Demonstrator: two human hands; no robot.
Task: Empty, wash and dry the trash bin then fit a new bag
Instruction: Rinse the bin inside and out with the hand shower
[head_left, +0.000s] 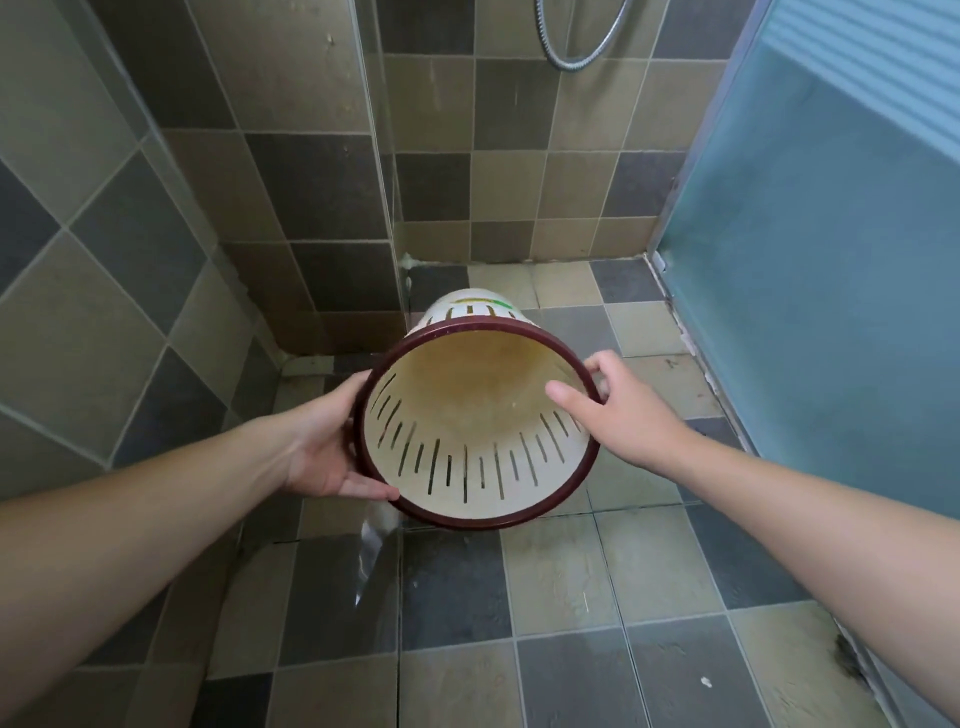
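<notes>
Grip: both hands clamp the bin (467, 431) by its dark red rim (524, 521); the left hand (332, 441) cups the rim's left edge, palm up, and the right hand (618, 410) pinches the right edge, thumb inside, fingers outside.
Hidden: the left fingers lie behind the bin wall; the bin's base and far side are out of sight; the shower hose (582, 41) is cut off at the top edge.
Bin: held in the air over the tiled floor (561, 582), tipped on its side with its mouth toward the camera; the cream inside holds no rubbish, with a brownish stain on the upper wall and slots near the rim.
Water: a thin stream (371, 551) falls from the rim's lower left to the floor.
Arms: both bare forearms reach forward, nearly straight.
Setting: tiled corner; frosted door (831, 260) at right.
</notes>
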